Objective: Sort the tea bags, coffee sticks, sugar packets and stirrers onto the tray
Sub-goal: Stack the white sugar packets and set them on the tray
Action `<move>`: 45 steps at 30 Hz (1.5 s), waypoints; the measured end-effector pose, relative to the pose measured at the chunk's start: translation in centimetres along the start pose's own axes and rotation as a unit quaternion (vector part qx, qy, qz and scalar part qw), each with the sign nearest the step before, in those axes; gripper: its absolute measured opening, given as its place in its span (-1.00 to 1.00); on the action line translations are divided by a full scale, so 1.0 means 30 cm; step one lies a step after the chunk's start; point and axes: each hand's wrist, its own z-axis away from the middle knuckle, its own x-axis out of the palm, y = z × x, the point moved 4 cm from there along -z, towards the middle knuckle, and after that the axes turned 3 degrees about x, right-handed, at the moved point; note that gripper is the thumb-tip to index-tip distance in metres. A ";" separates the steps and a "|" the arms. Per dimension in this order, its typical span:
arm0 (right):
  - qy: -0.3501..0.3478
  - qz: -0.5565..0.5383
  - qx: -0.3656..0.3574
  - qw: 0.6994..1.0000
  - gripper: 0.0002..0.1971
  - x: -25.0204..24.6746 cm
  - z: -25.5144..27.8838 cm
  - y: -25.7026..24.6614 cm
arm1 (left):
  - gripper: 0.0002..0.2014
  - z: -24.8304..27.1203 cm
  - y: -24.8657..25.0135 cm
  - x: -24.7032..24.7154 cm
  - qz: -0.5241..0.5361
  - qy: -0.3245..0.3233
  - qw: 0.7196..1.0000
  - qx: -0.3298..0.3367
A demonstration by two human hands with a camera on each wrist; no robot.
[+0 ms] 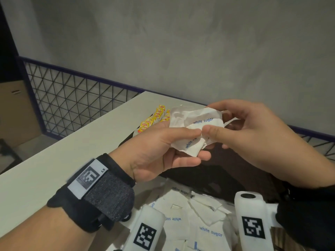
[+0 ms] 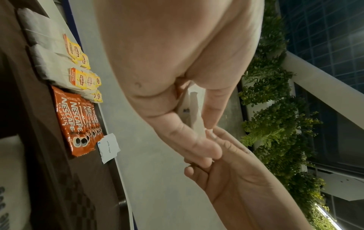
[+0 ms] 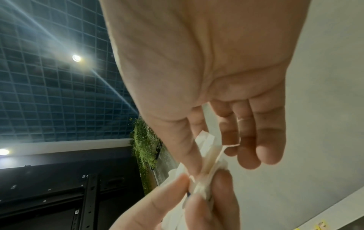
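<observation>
**Both hands on a bunch of white sugar packets above the tray**

The pale grey bench (image 1: pixel 54 160) runs from the lower left of the head view up to the centre. On it lies the dark brown tray (image 2: pixel 49 140), seen along the left side of the left wrist view. On the tray, a row of orange-red Nescafe coffee sticks (image 2: pixel 75 124) lies overlapped at mid-left, with the paper tea bags with yellow tags (image 2: pixel 78 65) stacked just above them in the frame. One white sugar packet (image 2: pixel 108 147) rests at the tray's edge, just right of the coffee sticks.

A loose heap of white sugar packets (image 1: pixel 199 223) fills the bottom centre of the head view.

Just right of centre in the head view, the left hand (image 1: pixel 159 151) and the right hand (image 1: pixel 253 134) meet. Between them is a crumpled bunch of white paper sugar packets printed in blue (image 1: pixel 195 127), held in the air. Each grip pinches the bunch, thumb against fingers, and the two thumbs sit tip to tip.
</observation>
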 end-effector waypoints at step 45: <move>0.027 -0.067 0.007 0.997 -0.84 -0.046 -0.008 0.015 | -0.72 0.003 0.032 -0.021 0.083 0.099 0.991 0.032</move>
